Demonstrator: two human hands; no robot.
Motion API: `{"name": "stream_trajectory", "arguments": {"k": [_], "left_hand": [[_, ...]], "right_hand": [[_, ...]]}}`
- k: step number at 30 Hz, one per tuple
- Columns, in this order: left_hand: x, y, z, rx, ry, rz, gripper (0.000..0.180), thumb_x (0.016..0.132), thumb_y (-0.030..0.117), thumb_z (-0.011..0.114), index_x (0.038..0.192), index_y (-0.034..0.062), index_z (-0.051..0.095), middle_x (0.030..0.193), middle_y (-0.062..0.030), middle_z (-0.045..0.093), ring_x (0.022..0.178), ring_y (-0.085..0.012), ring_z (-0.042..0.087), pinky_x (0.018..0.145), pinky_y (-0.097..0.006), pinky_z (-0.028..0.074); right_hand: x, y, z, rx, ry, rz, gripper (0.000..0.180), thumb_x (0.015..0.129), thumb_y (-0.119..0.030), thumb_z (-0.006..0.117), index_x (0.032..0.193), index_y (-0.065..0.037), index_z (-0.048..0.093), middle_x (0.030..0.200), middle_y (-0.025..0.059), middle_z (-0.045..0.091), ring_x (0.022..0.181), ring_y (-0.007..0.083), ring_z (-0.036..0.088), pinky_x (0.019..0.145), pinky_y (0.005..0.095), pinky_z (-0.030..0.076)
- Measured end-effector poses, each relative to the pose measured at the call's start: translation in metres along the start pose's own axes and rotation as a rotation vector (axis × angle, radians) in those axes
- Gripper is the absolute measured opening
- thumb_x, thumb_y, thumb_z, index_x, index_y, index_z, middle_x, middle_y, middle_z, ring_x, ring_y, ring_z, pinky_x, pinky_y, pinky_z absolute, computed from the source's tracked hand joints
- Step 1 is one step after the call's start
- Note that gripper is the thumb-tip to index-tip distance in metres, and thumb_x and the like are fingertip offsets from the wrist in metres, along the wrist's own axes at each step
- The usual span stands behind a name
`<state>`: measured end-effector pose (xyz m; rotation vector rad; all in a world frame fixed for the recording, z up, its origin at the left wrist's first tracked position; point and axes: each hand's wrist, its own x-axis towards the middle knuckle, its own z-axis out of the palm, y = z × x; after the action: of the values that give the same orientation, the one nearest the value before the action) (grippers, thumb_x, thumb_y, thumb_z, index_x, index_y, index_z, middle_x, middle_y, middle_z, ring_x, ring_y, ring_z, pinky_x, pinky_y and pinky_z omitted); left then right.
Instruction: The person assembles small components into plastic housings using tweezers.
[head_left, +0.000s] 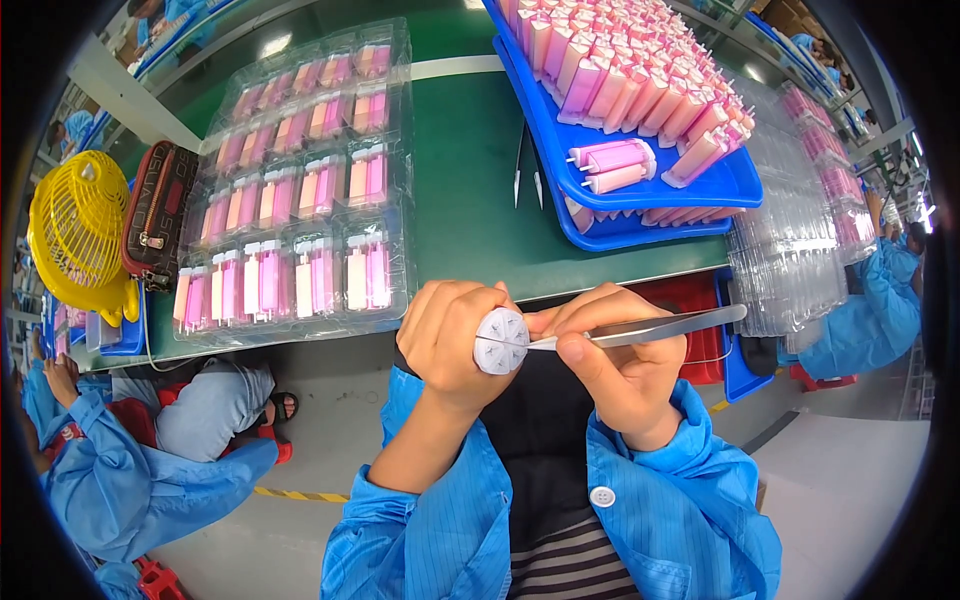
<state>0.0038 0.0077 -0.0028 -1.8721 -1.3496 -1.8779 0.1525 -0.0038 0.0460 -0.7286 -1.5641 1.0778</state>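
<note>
My left hand point(437, 335) is closed around a round white piece point(501, 342), held just off the table's front edge. Its visible face is split into several wedges, each with a small dark mark; the rest is hidden in the fist. Metal tweezers point(685, 322) are pinched between the thumb and fingers of my right hand point(632, 375). Their tip meets the right side of the white face, near a line between two wedges. Whether the tip grips anything is too small to tell.
A clear plastic tray point(335, 235) of pink-and-peach tubes lies on the green table point(465, 170). Blue trays point(690, 190) heaped with similar tubes stand right, near two pointed tools point(518, 170). Left are a yellow fan point(80, 230) and pouch point(160, 210); right, stacked clear trays point(790, 240). Co-workers sit on both sides.
</note>
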Motion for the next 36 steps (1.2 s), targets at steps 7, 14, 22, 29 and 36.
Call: {"name": "stream_trajectory", "arguments": {"k": [7, 14, 22, 29, 36], "left_hand": [[0.002, 0.002, -0.003, -0.023, -0.029, -0.02, 0.02, 0.065, -0.007, 0.075, 0.076, 0.0012, 0.06, 0.065, -0.0094, 0.057, 0.056, -0.0248, 0.057, 0.051, -0.032, 0.043], [0.001, 0.0, -0.002, 0.021, -0.036, 0.002, 0.021, 0.067, 0.006, 0.078, 0.074, 0.005, 0.058, 0.065, -0.0066, 0.057, 0.057, -0.0238, 0.057, 0.049, -0.033, 0.042], [-0.005, 0.003, -0.003, -0.133, -0.137, -0.182, 0.021, 0.062, 0.0, 0.076, 0.074, 0.0035, 0.059, 0.066, -0.0089, 0.059, 0.059, -0.0267, 0.059, 0.051, -0.034, 0.045], [0.0, 0.009, -0.008, -0.39, -0.339, -0.501, 0.02, 0.062, -0.002, 0.074, 0.074, 0.0036, 0.059, 0.068, -0.0098, 0.062, 0.062, -0.0263, 0.063, 0.054, -0.032, 0.047], [0.0, 0.01, -0.01, -0.416, -0.403, -0.529, 0.022, 0.063, -0.001, 0.075, 0.076, 0.0037, 0.058, 0.068, -0.0094, 0.063, 0.061, -0.0257, 0.064, 0.054, -0.032, 0.047]], "right_hand": [[-0.001, 0.004, 0.002, 0.054, 0.039, 0.001, 0.007, 0.084, 0.004, 0.068, 0.09, 0.005, 0.066, 0.091, 0.016, 0.069, 0.085, 0.0196, 0.066, 0.075, 0.0285, 0.052], [0.004, 0.004, -0.001, -0.109, -0.007, -0.065, 0.01, 0.081, 0.002, 0.071, 0.09, 0.003, 0.067, 0.087, 0.0152, 0.069, 0.08, 0.0208, 0.067, 0.068, 0.0283, 0.051], [0.012, -0.003, -0.007, -0.248, -0.135, -0.115, 0.012, 0.079, 0.0, 0.073, 0.089, 0.002, 0.067, 0.086, 0.0153, 0.068, 0.075, 0.0219, 0.066, 0.063, 0.0278, 0.05], [0.023, -0.018, -0.019, -0.069, -0.207, 0.054, 0.015, 0.081, -0.007, 0.068, 0.09, 0.004, 0.065, 0.087, 0.0169, 0.067, 0.077, 0.0187, 0.061, 0.068, 0.028, 0.048], [0.027, -0.019, -0.019, -0.134, -0.298, 0.087, 0.01, 0.078, -0.004, 0.069, 0.084, 0.004, 0.066, 0.084, 0.0155, 0.068, 0.075, 0.018, 0.063, 0.067, 0.0273, 0.048]]}}
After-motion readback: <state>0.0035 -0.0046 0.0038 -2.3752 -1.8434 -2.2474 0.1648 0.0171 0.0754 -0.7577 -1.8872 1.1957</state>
